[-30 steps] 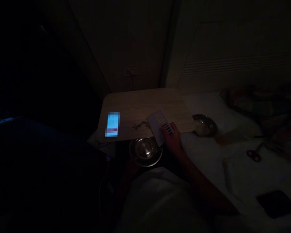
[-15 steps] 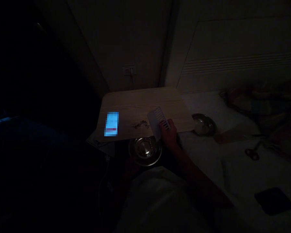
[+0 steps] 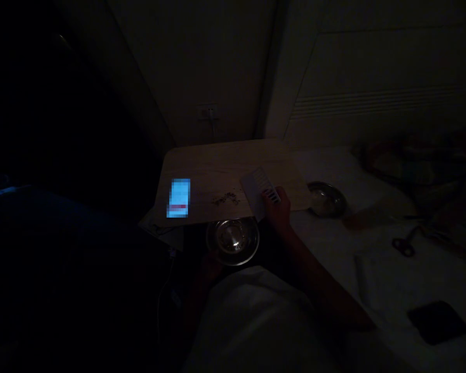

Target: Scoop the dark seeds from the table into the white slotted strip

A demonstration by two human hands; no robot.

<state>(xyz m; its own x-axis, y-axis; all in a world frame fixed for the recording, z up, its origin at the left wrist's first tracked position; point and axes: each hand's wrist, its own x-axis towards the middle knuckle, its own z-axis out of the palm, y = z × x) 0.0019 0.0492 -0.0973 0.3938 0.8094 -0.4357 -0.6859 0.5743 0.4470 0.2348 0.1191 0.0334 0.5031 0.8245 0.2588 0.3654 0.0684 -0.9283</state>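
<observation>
My right hand point(image 3: 278, 210) is closed around a flat white piece with a row of slots along one side point(image 3: 254, 194), tilted over the wooden board's front part. Just left of it, a small scatter of dark crumbs point(image 3: 226, 198) lies on the wooden tabletop point(image 3: 217, 166). Under the front edge sits a shiny metal bowl point(image 3: 233, 241), with dark specks inside. My left hand point(image 3: 212, 267) is at the bowl's lower left rim and seems to grip it; deep shadow hides most of its fingers.
A lit phone point(image 3: 178, 198) lies on the board's left side. To the right, a second metal bowl point(image 3: 326, 199) rests on white cloth, near scissors-like handles point(image 3: 404, 247) and a dark flat object point(image 3: 438, 322). A wall socket point(image 3: 207, 112) holds a plug. The room is very dark.
My right hand has shifted slightly right with the slotted white piece, away from the crumbs. The bowl and my left hand stay about where they were.
</observation>
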